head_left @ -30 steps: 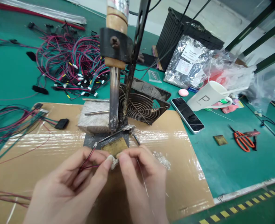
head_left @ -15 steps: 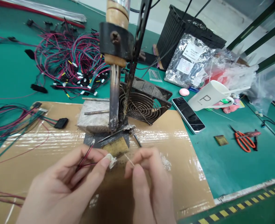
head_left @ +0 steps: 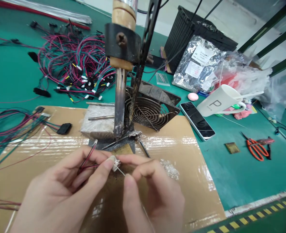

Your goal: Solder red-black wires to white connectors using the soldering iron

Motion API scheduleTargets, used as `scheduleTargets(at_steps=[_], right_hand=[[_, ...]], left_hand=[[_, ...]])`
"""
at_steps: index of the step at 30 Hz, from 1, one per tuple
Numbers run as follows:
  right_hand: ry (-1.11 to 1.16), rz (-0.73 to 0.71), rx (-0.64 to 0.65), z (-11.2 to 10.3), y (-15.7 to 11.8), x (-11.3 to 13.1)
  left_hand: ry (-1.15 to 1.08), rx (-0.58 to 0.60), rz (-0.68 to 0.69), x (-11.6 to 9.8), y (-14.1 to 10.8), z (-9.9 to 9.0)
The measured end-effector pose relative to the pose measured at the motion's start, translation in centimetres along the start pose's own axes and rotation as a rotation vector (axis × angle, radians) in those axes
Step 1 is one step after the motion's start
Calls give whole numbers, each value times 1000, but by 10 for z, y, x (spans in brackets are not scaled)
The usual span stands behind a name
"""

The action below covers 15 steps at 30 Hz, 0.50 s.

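Between the thumb and fingers of my left hand [head_left: 72, 184] is a small white connector [head_left: 115, 164], with thin red and dark wires running back through the hand. My right hand [head_left: 150, 184] pinches a thin silvery solder wire [head_left: 120, 171], whose end meets the connector. My right index fingertip rests against or very near the connector's edge. Just beyond the hands a clamped soldering iron [head_left: 120, 100] points down, its tip over a dark plate. A yellowish sponge [head_left: 122, 149] lies below that tip, partly hidden by my fingers.
Behind the iron stands a fan with a wire guard [head_left: 147, 113]. A wrapped block [head_left: 96, 121] sits left of it. Bundled cables [head_left: 77, 64] fill the back left. To the right are a phone [head_left: 197, 121], a white mug [head_left: 218, 102] and orange-handled cutters [head_left: 256, 149].
My right hand has moved left and brought the solder wire from apart to the white connector. The left hand stays nearly in place, and the view has shifted slightly.
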State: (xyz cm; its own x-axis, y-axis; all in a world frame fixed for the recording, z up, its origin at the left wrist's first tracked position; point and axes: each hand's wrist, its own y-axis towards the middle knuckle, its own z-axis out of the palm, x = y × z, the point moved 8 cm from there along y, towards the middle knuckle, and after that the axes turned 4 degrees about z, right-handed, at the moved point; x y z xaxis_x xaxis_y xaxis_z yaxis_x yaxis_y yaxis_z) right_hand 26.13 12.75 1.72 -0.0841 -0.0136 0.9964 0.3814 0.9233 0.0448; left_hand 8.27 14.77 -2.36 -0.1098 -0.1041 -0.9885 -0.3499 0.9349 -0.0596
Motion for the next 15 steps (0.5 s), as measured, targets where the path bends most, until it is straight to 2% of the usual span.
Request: scheduleTargets(at_steps=[4,15], right_hand=[[6,-5,-9,2,2,1],[78,140,25,9,12,-7]], left_hand=[[44,-1,36,-4,5,4],[18,14,55,-13,12,5]])
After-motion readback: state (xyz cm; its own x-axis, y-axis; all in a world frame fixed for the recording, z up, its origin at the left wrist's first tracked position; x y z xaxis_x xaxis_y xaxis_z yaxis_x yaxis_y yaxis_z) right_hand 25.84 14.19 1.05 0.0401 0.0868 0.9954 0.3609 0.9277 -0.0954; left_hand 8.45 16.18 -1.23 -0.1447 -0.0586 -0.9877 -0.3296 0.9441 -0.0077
